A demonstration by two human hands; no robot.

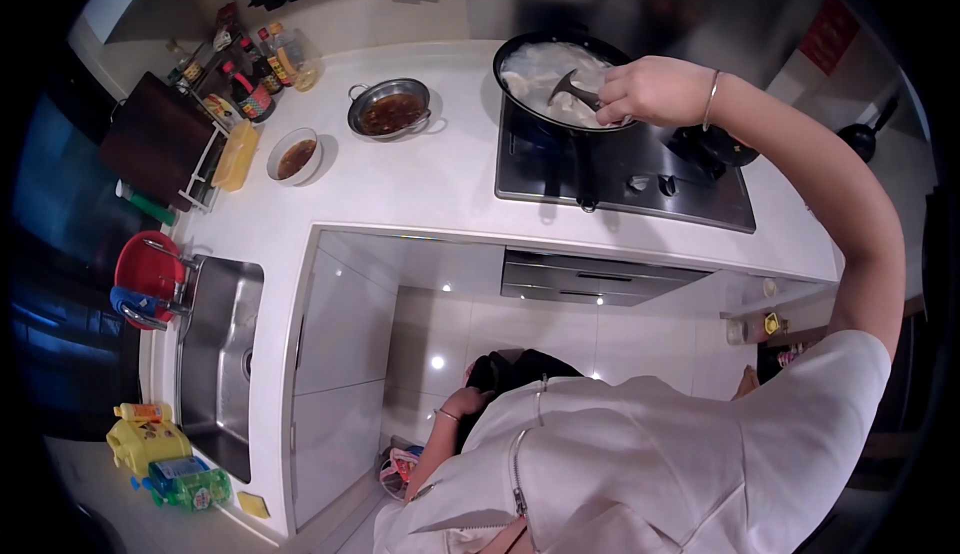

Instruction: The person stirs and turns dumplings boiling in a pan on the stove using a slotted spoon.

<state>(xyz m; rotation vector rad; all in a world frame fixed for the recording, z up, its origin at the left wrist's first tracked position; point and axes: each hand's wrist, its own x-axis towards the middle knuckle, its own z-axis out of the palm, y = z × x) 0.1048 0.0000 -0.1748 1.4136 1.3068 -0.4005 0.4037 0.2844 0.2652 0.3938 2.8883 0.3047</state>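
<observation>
My right hand (655, 91) is closed around the handle of a dark spatula (567, 87), whose head dips into a black frying pan (497, 72). White pieces that look like dumplings (548, 58) lie in pale liquid in the pan. The pan rests on the steel gas stove (535, 169), its handle pointing towards me. Down by my body, my left hand (465, 401) lies against dark clothing (505, 371); its fingers are too small and partly hidden to make out.
On the white counter (420, 184) stand a metal two-handled pan (388, 88) and a white bowl (289, 172), both holding brown sauce. Sauce bottles (262, 69) crowd the back left corner. At left are a sink (215, 354), a red basin (135, 262) and detergent bottles (150, 444).
</observation>
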